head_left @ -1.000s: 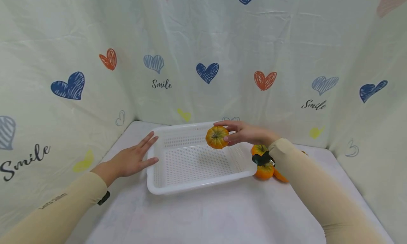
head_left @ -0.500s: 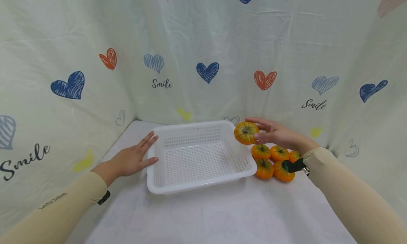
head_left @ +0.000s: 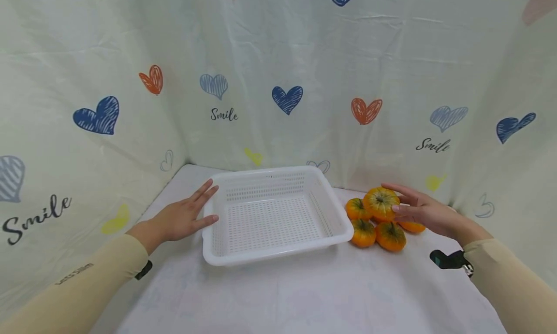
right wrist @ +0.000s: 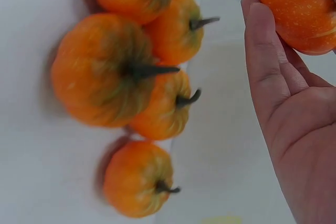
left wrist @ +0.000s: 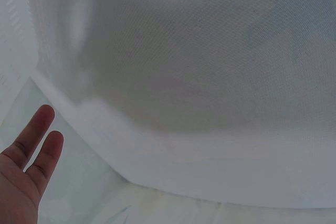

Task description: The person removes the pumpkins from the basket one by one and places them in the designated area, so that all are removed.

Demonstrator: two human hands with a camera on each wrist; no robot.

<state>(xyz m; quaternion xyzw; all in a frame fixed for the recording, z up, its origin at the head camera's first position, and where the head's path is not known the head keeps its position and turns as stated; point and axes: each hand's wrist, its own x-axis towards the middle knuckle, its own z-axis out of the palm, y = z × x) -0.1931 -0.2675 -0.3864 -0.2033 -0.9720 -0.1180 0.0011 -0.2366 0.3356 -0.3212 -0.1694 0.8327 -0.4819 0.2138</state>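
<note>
A small orange pumpkin (head_left: 381, 203) with a yellowish-green ribbed top is gripped between the fingers and thumb of my right hand (head_left: 426, 213). In the head view it sits above a cluster of similar pumpkins (head_left: 390, 236), covering part of them. The right wrist view shows the held pumpkin (right wrist: 299, 11) apart from several stemmed ones (right wrist: 102, 72) on the table. My left hand (head_left: 180, 219) touches the left rim of a white perforated plastic basket (head_left: 283, 252), its fingers spread and straight. Nothing lies inside the basket.
A white cloth covers the table (head_left: 270, 295). Behind and at the sides hangs a pale curtain (head_left: 243, 44) printed with hearts and "Smile". The pumpkin cluster stands close against the basket's right end.
My right hand has carried the pumpkin from above the basket, rightward and down, to over the other pumpkins. My left hand has stayed at the basket's rim.
</note>
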